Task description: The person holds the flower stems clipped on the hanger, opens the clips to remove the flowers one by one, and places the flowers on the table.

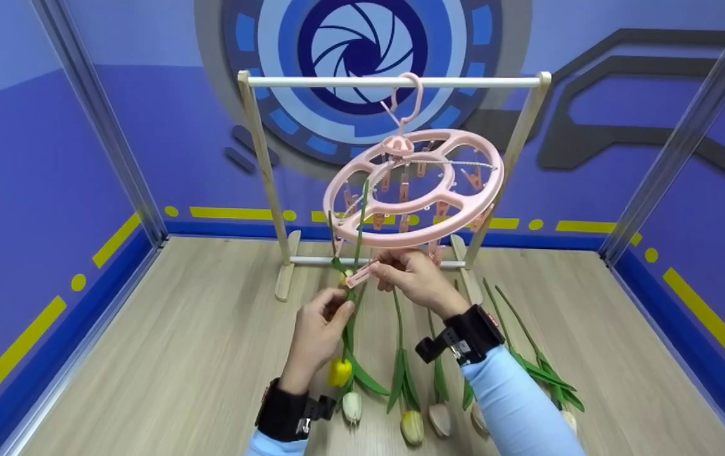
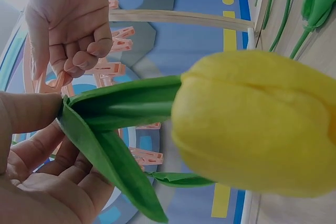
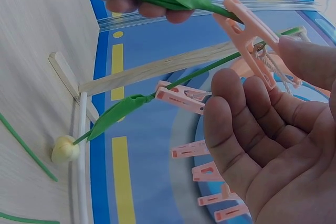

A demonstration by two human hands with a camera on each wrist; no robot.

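My left hand (image 1: 321,329) pinches a yellow tulip (image 2: 252,124) where its green leaves meet the stem; the bloom points down. In my right hand (image 1: 419,278), thumb and fingers hold a pink clothespin (image 3: 247,43) by its handle end. The tulip's stem lies at the clothespin's tip; whether it is gripped there I cannot tell. This clothespin hangs by a cord from a round pink drying hanger (image 1: 400,239). Behind it, another clothespin (image 3: 181,97) grips the stem of a pale yellow tulip (image 3: 65,149), which hangs bloom down.
The hanger hooks over the white bar (image 1: 324,82) of a wooden rack, with several more pink clothespins below its ring. On the wooden table (image 1: 178,354) lie several tulips, among them a white tulip (image 1: 352,406) and a yellowish tulip (image 1: 411,427). Blue printed panels (image 1: 33,158) enclose the table.
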